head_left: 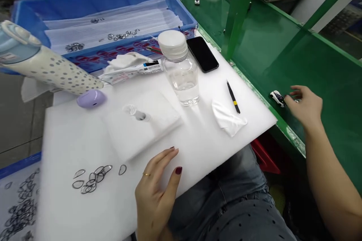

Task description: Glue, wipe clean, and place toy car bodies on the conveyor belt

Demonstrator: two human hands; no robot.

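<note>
Toy car (277, 98) sitting on green counter (333, 79), just beside right hand (305, 106); grip lying loosely open, holding nothing. Left hand (157, 192) resting flat on white foam (198, 143), grip empty. Rings (93, 179) lying near it; bottle (182, 71), tweezers (233, 96), phone (202, 54) sitting beyond.

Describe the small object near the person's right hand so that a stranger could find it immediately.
Start at the green conveyor surface right of the white foam board. Just past the board's right corner, the right hand reaches toward a tiny toy car. It is white with dark windows, the only thing on the green beside that hand.
</note>
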